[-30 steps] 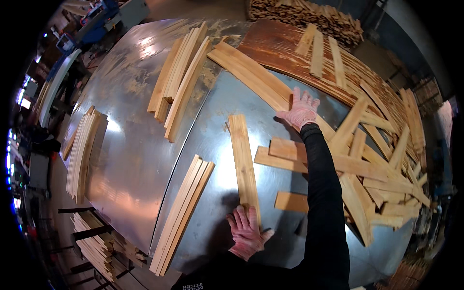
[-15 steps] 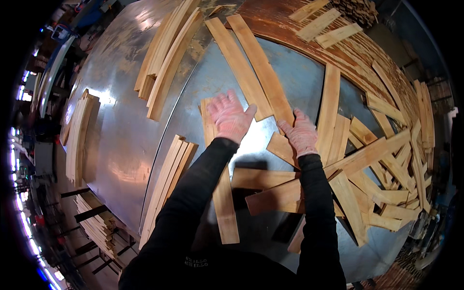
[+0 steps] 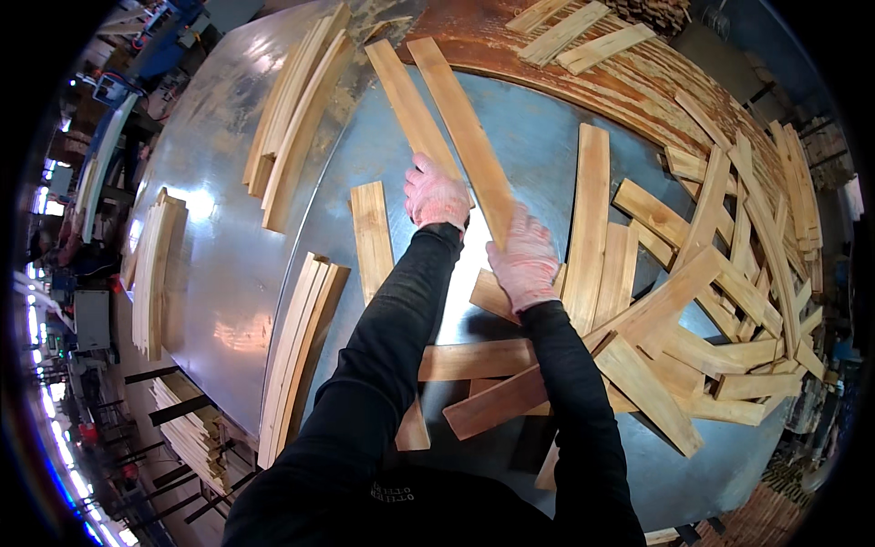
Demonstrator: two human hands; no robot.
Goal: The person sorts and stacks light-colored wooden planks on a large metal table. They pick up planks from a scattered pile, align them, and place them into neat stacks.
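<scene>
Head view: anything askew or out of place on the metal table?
Yes. The slats on the right side of the table lie in a crisscrossed heap, overlapping at all angles, while the stacks on the left are squared. The left hand and right hand rest on two long parallel slats.

Bright, glary metal (fisheye-bent edges).

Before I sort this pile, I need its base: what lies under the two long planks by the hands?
Under the two long planks lies the bare grey metal tabletop. Their near ends are covered by the left hand and right hand.
</scene>
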